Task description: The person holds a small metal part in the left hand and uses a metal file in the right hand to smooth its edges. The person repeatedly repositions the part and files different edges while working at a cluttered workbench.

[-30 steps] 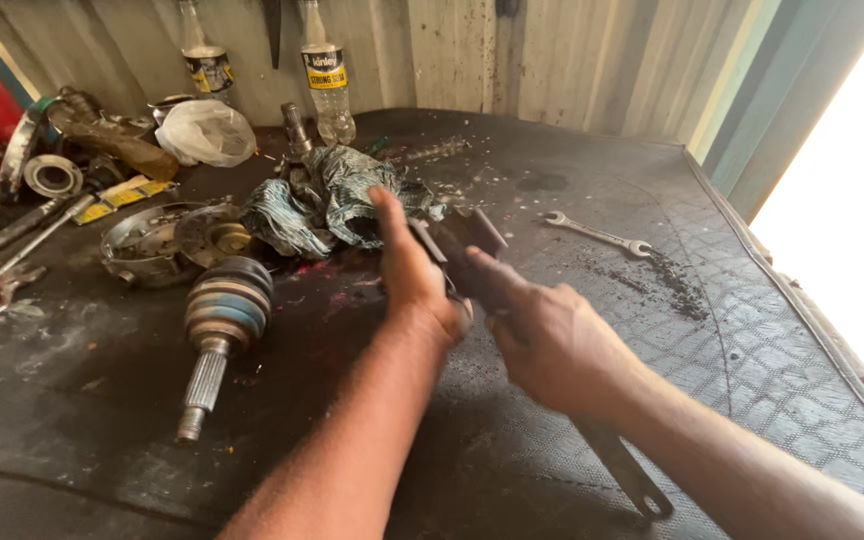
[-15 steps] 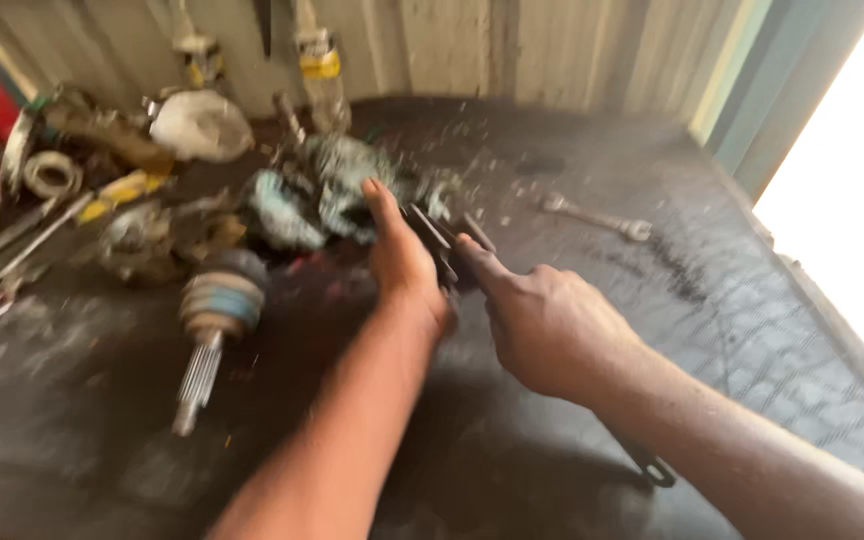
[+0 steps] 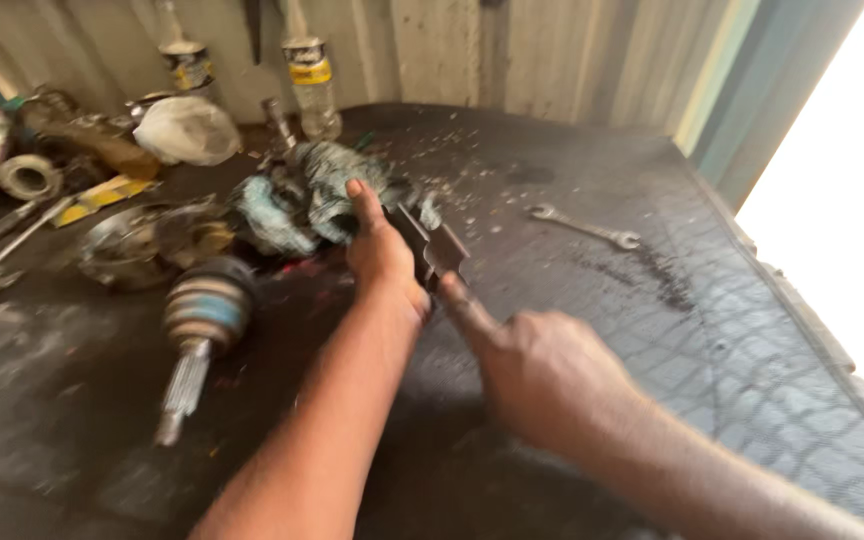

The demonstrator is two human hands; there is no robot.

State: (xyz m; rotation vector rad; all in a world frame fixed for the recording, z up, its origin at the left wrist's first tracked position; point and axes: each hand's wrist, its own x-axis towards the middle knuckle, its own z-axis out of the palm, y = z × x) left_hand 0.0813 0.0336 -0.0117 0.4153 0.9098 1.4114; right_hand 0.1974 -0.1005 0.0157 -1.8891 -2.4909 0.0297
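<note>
While a splined CV joint (image 3: pixel 197 325) lies at left, I see my left hand (image 3: pixel 382 255) gripping a dark metal tool (image 3: pixel 432 245) mid-bench; my right hand (image 3: pixel 542 375) closes on its near end. It looks heavy, stiff, greasy. A spanner (image 3: pixel 584 226) lies right.

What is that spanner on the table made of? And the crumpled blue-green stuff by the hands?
The spanner looks like bare metal: thin, grey, with a dull shine. The crumpled stuff looks like cloth, a soft rag with folds and dirty stains. The picture is blurry, so both are best guesses.
</note>
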